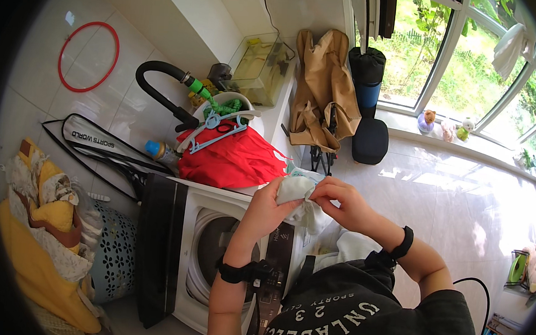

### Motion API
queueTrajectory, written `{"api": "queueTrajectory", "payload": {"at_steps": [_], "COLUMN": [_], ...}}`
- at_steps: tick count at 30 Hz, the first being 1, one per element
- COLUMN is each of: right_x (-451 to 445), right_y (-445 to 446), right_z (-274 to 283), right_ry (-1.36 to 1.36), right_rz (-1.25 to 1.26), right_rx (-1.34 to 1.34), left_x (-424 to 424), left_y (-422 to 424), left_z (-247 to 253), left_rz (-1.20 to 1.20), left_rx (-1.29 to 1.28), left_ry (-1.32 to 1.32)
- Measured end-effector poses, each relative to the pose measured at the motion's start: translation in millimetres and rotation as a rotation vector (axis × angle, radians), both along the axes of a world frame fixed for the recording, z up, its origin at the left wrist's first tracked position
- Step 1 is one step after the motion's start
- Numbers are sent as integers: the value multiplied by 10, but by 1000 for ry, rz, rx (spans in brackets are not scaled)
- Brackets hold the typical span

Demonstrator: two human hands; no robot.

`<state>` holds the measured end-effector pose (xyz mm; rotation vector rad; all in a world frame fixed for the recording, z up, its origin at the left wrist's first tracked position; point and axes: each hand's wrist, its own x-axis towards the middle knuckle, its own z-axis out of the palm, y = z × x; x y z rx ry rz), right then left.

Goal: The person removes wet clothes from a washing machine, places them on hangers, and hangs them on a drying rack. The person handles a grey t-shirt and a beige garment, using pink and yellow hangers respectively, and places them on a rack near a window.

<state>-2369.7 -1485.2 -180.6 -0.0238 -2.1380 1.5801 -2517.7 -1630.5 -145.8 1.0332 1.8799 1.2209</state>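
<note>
My left hand [264,209] grips a bunched pale, whitish cloth [293,189] between thumb and fingers. On the cloth's right side, the fingertips of my right hand [341,204] pinch its edge. The lower part of the cloth hangs in folds below both hands. Just left of them a red garment [231,158] is spread over a white surface, with a light blue plastic hanger [219,130] lying on it. Below my left forearm stands a white top-loading washing machine [189,255], its dark lid [159,248] raised. My left arm crosses over its round opening.
A perforated blue laundry basket [114,250] with yellow fabric [55,265] stands left of the washer. Behind the red garment are a black hose [156,71] and a glass tank [260,70]. A brown folded cloth-covered item [323,92] and a black stool [370,140] stand further back.
</note>
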Motion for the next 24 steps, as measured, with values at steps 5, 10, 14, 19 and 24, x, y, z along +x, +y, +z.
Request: {"api": "queueTrajectory", "payload": {"at_steps": [5, 10, 14, 19, 24], "right_x": [21, 59, 56, 61, 140], "right_y": [-36, -6, 10, 27, 239], "right_z": [-130, -138, -84, -94, 45], "right_ry": [-48, 3, 27, 29, -103], "right_rz": [-21, 23, 8, 39, 52], "right_rx": [-110, -144, 5, 70, 281], "left_x": [61, 116, 112, 67, -61], "left_y": [-10, -16, 1, -43, -83], "left_z": [22, 116, 129, 121, 339], "left_rz": [-47, -25, -45, -78, -100], "left_rx": [4, 2, -40, -68, -181], "left_ry": [-48, 67, 127, 144, 197]}}
